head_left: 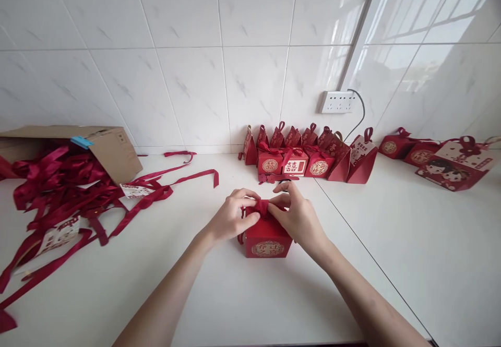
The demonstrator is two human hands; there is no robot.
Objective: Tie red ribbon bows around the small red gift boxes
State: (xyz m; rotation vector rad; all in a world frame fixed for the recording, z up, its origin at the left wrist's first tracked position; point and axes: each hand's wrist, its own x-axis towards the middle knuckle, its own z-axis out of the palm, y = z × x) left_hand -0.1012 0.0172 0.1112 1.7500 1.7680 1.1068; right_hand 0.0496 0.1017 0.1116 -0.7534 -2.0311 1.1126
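Note:
A red gift box [268,235] with a round gold emblem on its front stands upright on the white table before me. On its top sits a red ribbon bow [263,207]. From the left, my left hand [235,213] pinches the bow's left side between thumb and fingers. My right hand [295,212] grips its right side with thumb and forefinger. Ribbon also shows at the box's left edge, partly behind my left hand. The fingers cover much of the box's top.
At left, a cardboard box [121,154] lies on its side, red ribbons [58,185] and printed tags spilling out. Finished-looking red boxes [294,165] line the wall at the back, with more boxes [454,167] at right. A power strip [337,102] is on the tiled wall.

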